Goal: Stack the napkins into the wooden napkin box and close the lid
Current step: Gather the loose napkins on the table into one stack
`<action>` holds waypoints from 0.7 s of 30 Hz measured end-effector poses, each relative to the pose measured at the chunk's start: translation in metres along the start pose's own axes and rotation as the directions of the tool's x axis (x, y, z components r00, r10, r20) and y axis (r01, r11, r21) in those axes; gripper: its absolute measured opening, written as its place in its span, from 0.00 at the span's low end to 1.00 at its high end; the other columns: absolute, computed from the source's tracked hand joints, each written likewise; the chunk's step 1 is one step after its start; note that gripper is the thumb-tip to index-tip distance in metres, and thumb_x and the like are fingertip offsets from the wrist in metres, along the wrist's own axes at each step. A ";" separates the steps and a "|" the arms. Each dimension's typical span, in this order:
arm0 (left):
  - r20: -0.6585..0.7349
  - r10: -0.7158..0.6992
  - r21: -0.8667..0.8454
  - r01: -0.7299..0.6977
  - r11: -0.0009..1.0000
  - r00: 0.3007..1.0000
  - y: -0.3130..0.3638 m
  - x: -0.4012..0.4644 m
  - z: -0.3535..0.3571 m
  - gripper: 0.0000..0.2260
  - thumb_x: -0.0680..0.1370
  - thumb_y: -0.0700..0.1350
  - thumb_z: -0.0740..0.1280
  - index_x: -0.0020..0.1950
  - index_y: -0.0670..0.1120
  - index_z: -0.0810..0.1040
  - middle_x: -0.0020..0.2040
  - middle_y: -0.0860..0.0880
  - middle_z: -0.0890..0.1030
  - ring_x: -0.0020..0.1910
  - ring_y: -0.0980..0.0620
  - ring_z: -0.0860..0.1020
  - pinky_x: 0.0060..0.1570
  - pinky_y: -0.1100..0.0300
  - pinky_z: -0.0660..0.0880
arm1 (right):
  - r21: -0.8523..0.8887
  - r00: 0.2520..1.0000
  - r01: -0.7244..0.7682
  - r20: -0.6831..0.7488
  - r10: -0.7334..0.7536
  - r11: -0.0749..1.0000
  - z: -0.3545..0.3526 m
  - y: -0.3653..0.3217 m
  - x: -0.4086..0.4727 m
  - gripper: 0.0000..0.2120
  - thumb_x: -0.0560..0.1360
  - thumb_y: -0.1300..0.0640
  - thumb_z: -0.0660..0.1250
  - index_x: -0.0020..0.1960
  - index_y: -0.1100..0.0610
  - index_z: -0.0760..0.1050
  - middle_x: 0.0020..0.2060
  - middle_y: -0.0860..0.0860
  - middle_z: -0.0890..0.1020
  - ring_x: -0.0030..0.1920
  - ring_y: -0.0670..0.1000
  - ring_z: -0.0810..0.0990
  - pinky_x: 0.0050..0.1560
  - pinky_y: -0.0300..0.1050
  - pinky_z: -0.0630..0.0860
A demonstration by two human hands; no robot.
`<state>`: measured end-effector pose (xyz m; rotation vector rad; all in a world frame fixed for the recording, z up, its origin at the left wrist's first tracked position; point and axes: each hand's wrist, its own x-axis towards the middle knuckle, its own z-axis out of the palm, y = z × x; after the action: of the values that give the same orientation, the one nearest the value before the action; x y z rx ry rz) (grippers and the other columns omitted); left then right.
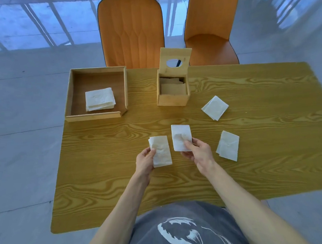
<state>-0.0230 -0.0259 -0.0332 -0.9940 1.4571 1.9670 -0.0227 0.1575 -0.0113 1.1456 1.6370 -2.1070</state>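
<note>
The wooden napkin box [172, 99] stands at the table's far middle, its lid [175, 60] with an oval hole raised upright behind it; napkins lie inside. My left hand [144, 161] holds a folded white napkin [161, 152] by its left edge. Just to the right, my right hand [198, 150] pinches the near edge of a second napkin [181, 136]. Two more napkins lie on the table: one [228, 145] right of my right hand, another [215, 107] right of the box.
A shallow wooden tray [73, 93] at the far left of the wooden table [262, 153] holds a stack of napkins [100, 99]. Two orange chairs [131, 31] stand beyond the far edge.
</note>
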 end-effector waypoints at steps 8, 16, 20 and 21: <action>0.116 -0.066 0.056 0.060 0.997 0.991 -0.011 -0.004 0.033 0.15 0.83 0.48 0.60 0.60 0.41 0.80 0.53 0.42 0.85 0.48 0.45 0.83 0.50 0.50 0.81 | -0.087 0.999 -0.018 0.048 0.022 0.996 -0.018 0.017 -0.008 0.11 0.75 0.61 0.72 0.57 0.59 0.78 0.49 0.56 0.85 0.46 0.53 0.84 0.38 0.45 0.81; 0.163 -0.074 0.043 0.068 0.997 0.984 -0.016 -0.006 0.042 0.17 0.78 0.43 0.69 0.65 0.41 0.76 0.50 0.42 0.85 0.41 0.49 0.85 0.38 0.57 0.82 | -0.394 0.998 0.062 0.007 -0.064 0.917 -0.020 0.027 -0.009 0.13 0.74 0.54 0.73 0.56 0.56 0.79 0.46 0.52 0.85 0.41 0.48 0.83 0.31 0.40 0.75; 0.178 -0.072 0.062 0.062 0.996 0.981 -0.020 -0.003 0.047 0.19 0.76 0.43 0.72 0.65 0.42 0.75 0.53 0.42 0.85 0.45 0.46 0.85 0.45 0.53 0.83 | -0.525 0.991 0.124 0.024 -0.131 0.842 -0.026 0.027 -0.004 0.12 0.72 0.50 0.74 0.52 0.55 0.81 0.44 0.50 0.86 0.40 0.48 0.83 0.34 0.41 0.76; 0.176 -0.058 0.081 0.045 0.996 0.983 -0.021 -0.002 0.048 0.19 0.76 0.43 0.73 0.65 0.42 0.75 0.53 0.42 0.85 0.47 0.45 0.85 0.47 0.51 0.83 | -0.565 0.989 0.136 0.026 -0.147 0.814 -0.027 0.027 -0.002 0.12 0.72 0.50 0.74 0.52 0.55 0.82 0.44 0.50 0.86 0.42 0.48 0.84 0.38 0.43 0.79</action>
<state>-0.0186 0.0262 -0.0366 -0.7924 1.3829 1.8956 0.0071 0.1721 -0.0306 0.8613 2.2060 -1.4931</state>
